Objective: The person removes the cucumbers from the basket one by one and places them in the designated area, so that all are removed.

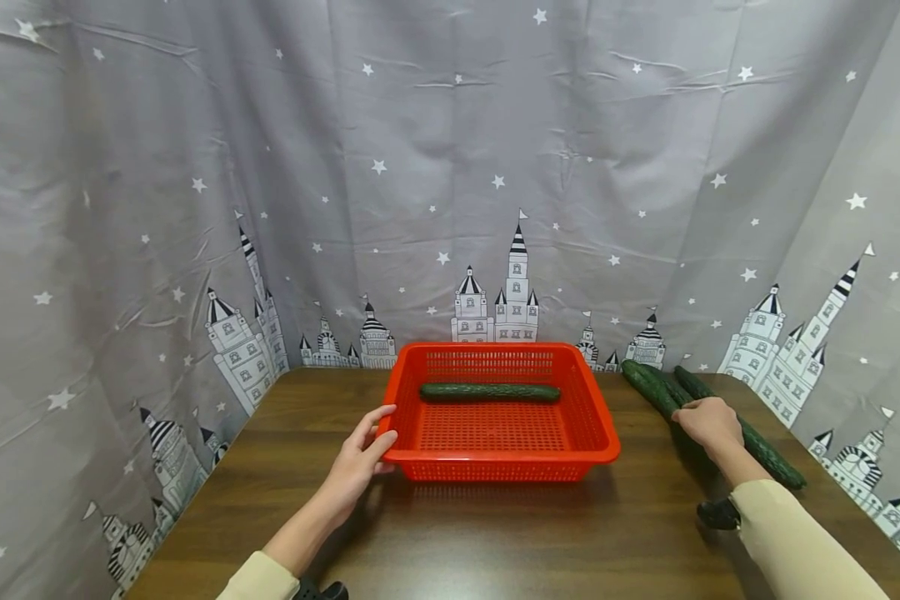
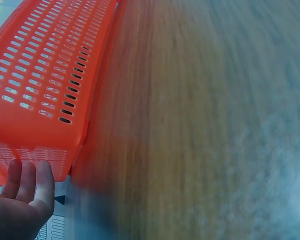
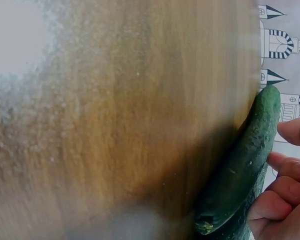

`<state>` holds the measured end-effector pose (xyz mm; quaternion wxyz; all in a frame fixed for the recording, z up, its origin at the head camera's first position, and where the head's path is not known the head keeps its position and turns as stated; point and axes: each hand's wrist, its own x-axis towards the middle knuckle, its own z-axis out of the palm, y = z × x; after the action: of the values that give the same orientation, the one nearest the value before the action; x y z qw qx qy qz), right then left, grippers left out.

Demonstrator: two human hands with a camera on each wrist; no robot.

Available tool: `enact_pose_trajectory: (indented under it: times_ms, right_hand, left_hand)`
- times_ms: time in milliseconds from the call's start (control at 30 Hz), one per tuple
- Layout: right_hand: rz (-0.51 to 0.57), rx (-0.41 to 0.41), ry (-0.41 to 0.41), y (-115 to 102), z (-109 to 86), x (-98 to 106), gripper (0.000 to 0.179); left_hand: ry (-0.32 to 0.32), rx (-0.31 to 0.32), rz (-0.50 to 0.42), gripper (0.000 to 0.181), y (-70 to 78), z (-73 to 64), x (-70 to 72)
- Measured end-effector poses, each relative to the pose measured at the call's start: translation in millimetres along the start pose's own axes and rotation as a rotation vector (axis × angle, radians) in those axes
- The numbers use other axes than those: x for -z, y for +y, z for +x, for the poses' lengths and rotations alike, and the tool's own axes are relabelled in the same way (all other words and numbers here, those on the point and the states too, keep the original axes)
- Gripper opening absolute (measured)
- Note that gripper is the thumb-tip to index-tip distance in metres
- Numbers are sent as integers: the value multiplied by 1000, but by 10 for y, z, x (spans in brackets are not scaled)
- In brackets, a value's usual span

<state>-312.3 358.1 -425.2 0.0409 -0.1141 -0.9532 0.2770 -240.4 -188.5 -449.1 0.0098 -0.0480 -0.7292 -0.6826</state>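
A red plastic basket (image 1: 495,456) stands mid-table, with one long green cucumber (image 1: 490,392) lying crosswise inside. My left hand (image 1: 360,450) is at the basket's left front corner, thumb and index finger at the rim. In the left wrist view, fairly straight fingers (image 2: 27,180) touch the outer end wall. Over at the right, my right hand (image 1: 708,423) pinches a cucumber (image 1: 647,385) from above with thumb and fingertips. In the right wrist view this cucumber (image 3: 242,165) slants past the thumb, with curled fingers beside it; part of another cucumber shows underneath.
Another cucumber (image 1: 771,454) lies slanted along the right side of the wooden table (image 1: 510,542), close to the right hand. A grey curtain (image 1: 450,167) printed with castles and stars hangs right behind the table and along both sides.
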Motion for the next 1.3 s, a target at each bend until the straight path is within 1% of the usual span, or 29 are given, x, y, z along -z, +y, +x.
enact_pose_trajectory:
  times_ms: [233,500,700,800,1033,1100,1300]
  right_hand:
    - [20,9,2,-59,10,24,43]
    - [93,71,17,-252,47,41,39]
    - [151,90,-24,-411,90,53,39]
    - [160,101,-53,-503,98,74,41]
    - [144,156,-132,-687,151,142,45]
    - [126,176,-133,-746,181,157,46]
    - [76,256,-112,-927,254,168,37]
  left_hand:
    - [-2,-2,-5,47,0,-4,-3]
    - [-5,1,2,47,9,-14,-3]
    - [-5,2,2,46,9,-12,-2]
    - [-4,-1,2,46,10,-11,-6]
    - [0,-7,14,46,19,-5,-13]
    - [2,-12,20,46,20,-6,-14]
    - [32,-43,68,44,0,-8,0]
